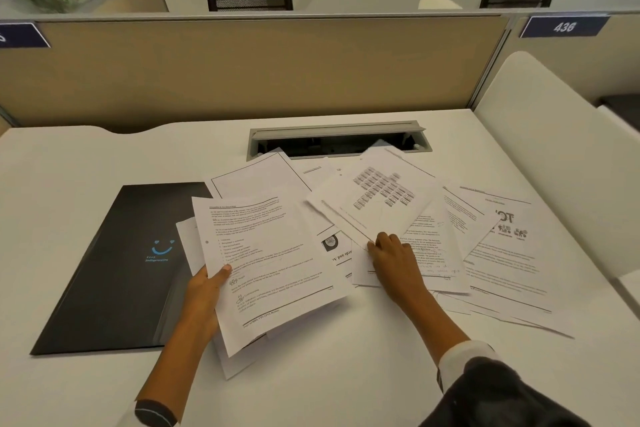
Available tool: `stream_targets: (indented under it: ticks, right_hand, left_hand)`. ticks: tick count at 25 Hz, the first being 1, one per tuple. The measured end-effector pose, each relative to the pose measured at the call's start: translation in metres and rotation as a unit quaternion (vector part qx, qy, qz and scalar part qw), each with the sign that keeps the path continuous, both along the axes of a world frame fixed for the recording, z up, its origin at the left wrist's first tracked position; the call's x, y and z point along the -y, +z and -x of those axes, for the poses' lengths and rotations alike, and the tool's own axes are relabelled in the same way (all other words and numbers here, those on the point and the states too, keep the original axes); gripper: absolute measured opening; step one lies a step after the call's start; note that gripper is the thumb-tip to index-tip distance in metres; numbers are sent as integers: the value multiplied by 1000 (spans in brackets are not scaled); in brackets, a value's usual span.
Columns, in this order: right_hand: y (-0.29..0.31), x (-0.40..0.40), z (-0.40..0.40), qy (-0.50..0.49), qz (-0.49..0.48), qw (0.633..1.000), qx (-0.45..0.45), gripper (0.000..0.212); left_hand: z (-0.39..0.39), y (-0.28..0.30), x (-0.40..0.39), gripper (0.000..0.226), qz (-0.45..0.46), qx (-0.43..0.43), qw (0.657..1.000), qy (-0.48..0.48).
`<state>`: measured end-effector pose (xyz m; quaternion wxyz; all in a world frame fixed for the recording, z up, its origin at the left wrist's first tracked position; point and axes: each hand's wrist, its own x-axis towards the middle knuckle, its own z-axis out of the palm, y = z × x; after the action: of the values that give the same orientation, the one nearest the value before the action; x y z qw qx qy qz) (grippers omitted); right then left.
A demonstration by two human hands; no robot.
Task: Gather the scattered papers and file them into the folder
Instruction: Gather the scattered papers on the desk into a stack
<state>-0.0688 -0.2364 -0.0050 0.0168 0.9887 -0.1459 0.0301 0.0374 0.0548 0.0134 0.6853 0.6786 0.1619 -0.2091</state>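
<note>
A black folder with a small blue logo lies shut on the left of the white desk. My left hand grips a small stack of printed sheets by its left edge, thumb on top, lifted partly over the folder. My right hand pinches the near corner of a sheet printed with a grid of small pictures, raising it off the pile. Several more printed papers lie overlapped and fanned out across the desk's middle and right.
A grey cable hatch stands open just behind the papers. A beige partition closes the back of the desk, and a white divider rises along the right side. Bare desk surface lies near me.
</note>
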Motion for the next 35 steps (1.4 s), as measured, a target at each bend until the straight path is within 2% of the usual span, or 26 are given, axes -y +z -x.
stream_targets:
  ticks: [4, 7, 9, 11, 15, 17, 20, 23, 24, 27, 28, 29, 30, 33, 35]
  right_hand:
    - [2, 18, 26, -22, -40, 998, 50, 18]
    - [2, 38, 45, -158, -123, 972, 124, 7]
    - [5, 49, 49, -267, -207, 929, 149, 19]
    - [11, 58, 45, -330, -266, 891, 161, 32]
    - [21, 61, 26, -359, -300, 879, 88, 68]
    - [19, 62, 18, -385, -329, 859, 73, 75]
    - [15, 64, 12, -419, -382, 821, 68, 58]
    - [12, 59, 11, -411, -419, 794, 160, 30]
    - [14, 57, 12, -408, -458, 761, 211, 25]
    - [26, 43, 15, -382, -638, 600, 295, 20]
    - [29, 35, 16, -363, -676, 570, 293, 21]
    - [31, 25, 16, -344, -700, 558, 283, 21]
    - [33, 14, 16, -325, -713, 560, 269, 21]
    - [30, -22, 18, -277, -709, 611, 217, 14]
    - [23, -40, 20, -263, -706, 631, 186, 17]
  left_hand:
    - [-1, -5, -1, 27, -6, 1, 1000, -7]
    - [-1, -10, -1, 25, 1, -8, 1000, -4]
    - [-2, -12, 0, 22, 0, -12, 1000, -3]
    - [-2, -15, 2, 19, 3, -13, 1000, -1]
    - [-2, -15, 7, 19, 20, -14, 1000, 0]
    - [-2, -17, 7, 22, 25, -18, 1000, -2]
    - [-1, -17, 5, 26, 32, -29, 999, 1]
    - [0, -17, 3, 29, 53, -46, 998, 1]
    - [0, -16, 3, 31, 64, -54, 996, 3]
    - [1, -16, 3, 33, 91, -72, 993, 2]
    - [1, -16, 4, 34, 100, -77, 992, 3]
    - [0, -16, 5, 36, 107, -82, 991, 5]
    - [1, -16, 7, 36, 114, -86, 990, 9]
    - [3, -13, 13, 36, 146, -81, 985, 30]
    - [2, -12, 16, 33, 174, -70, 981, 47]
